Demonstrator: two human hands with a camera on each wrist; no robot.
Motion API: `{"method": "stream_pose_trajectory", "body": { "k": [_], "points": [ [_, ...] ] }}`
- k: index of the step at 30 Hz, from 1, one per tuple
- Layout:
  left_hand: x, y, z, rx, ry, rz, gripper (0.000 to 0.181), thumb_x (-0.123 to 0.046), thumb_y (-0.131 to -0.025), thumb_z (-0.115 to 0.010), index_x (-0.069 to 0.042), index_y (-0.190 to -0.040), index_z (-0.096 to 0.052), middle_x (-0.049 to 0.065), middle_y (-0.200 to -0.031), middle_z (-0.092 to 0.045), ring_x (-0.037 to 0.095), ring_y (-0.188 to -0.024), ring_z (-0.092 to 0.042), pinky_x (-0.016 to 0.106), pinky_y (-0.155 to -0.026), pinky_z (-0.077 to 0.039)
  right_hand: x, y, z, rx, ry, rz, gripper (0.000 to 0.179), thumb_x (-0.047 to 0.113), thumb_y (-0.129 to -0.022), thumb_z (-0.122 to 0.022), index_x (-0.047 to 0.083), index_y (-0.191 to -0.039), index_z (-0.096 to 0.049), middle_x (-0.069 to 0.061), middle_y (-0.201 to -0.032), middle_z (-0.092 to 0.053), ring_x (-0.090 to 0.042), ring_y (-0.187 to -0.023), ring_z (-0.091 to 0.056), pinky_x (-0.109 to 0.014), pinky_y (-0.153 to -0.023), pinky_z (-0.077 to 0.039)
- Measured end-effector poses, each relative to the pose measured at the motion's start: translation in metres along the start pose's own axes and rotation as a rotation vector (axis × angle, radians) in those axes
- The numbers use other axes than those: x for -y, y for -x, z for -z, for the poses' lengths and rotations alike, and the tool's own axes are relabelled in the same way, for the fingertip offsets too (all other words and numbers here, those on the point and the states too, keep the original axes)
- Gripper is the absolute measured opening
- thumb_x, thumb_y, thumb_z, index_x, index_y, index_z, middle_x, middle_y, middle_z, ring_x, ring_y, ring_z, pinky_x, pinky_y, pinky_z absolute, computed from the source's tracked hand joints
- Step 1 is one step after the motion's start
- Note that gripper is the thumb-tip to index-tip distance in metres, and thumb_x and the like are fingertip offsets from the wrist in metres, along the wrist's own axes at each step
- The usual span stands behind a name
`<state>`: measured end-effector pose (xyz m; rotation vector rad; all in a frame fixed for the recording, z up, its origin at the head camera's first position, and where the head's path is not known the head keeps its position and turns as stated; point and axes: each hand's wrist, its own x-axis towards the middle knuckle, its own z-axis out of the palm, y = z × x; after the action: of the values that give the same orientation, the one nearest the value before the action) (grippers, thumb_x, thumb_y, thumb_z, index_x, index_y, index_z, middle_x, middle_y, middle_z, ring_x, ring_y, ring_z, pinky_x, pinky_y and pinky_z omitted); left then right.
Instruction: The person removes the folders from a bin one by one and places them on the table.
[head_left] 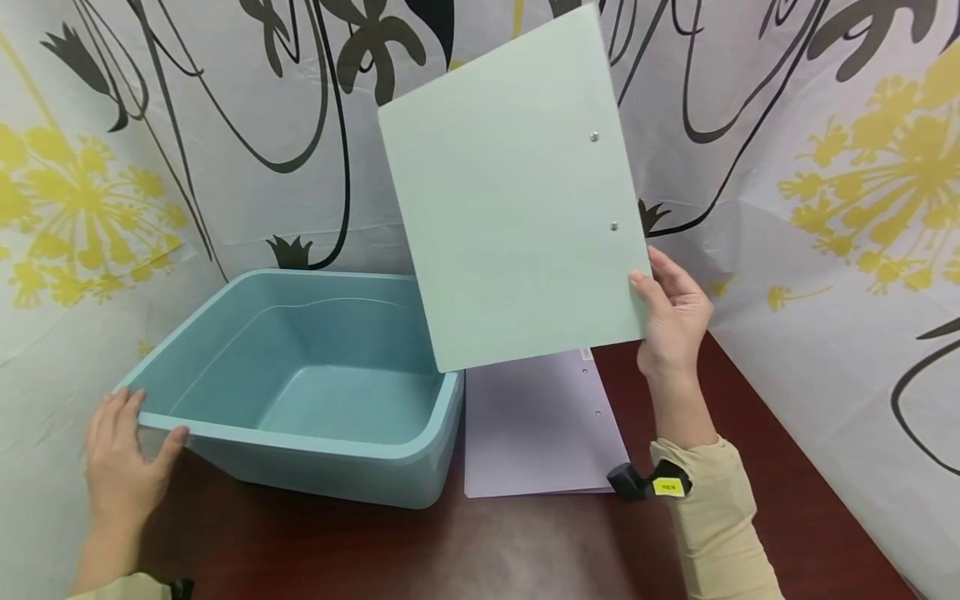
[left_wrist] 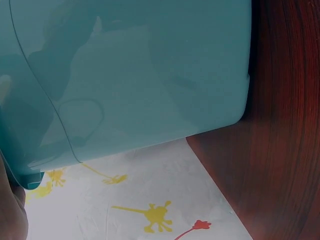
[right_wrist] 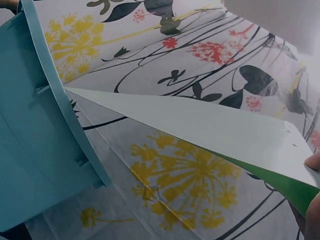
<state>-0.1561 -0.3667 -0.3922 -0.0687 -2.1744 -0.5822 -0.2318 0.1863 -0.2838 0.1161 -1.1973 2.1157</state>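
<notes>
My right hand (head_left: 671,312) pinches the lower right edge of a pale green folder (head_left: 517,200), thumb on the near face. The folder is raised and tilted above the table, with two metal rivets along its right side. A darker green underside (right_wrist: 265,172) shows in the right wrist view. At the left, my left hand (head_left: 123,454) grips the near left corner of a blue-green plastic tub (head_left: 300,433), with fingertips over the rim and the thumb along its front. The folder's lower left corner overlaps the tub's right rim in the head view; whether they touch I cannot tell.
A lilac folder (head_left: 536,433) lies on the dark red-brown table (head_left: 525,550), right of the tub and partly behind the raised folder. White patterned cloth (head_left: 825,333) with yellow and dark plant prints hangs behind and at both sides.
</notes>
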Motion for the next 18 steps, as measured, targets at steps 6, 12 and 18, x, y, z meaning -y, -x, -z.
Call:
{"method": "stream_pose_trajectory", "body": {
  "k": [6,12,18],
  "points": [
    [-0.002,-0.001,-0.001,-0.001,0.001,-0.010,0.096,-0.071,-0.077,-0.045,0.014,-0.121,-0.044,0.037,-0.127,-0.038,0.045,-0.127,-0.027,0.049,-0.108,-0.015,0.011,-0.007,0.021,-0.065,-0.032,-0.026,0.026,-0.013,-0.074,-0.064,-0.001,-0.097,-0.069,-0.007,-0.083,-0.068,-0.014,-0.069,-0.062,-0.021,-0.055,-0.051],
    [-0.004,-0.001,0.000,0.010,-0.004,-0.001,0.095,-0.070,-0.078,-0.044,0.014,-0.122,-0.043,0.036,-0.128,-0.037,0.044,-0.128,-0.026,0.049,-0.108,-0.014,0.019,-0.012,0.044,-0.108,-0.014,-0.024,0.028,-0.012,-0.072,-0.068,-0.004,-0.099,-0.068,-0.008,-0.084,-0.069,-0.014,-0.070,-0.062,-0.020,-0.054,-0.051],
    [-0.004,0.000,0.002,0.014,0.001,0.008,0.094,-0.069,-0.078,-0.046,0.014,-0.122,-0.043,0.036,-0.128,-0.037,0.044,-0.129,-0.026,0.047,-0.109,-0.013,0.022,-0.012,0.065,-0.140,0.040,-0.044,0.031,-0.009,-0.070,-0.071,-0.004,-0.101,-0.067,-0.007,-0.083,-0.069,-0.014,-0.070,-0.064,-0.020,-0.052,-0.051]
  ]
}}
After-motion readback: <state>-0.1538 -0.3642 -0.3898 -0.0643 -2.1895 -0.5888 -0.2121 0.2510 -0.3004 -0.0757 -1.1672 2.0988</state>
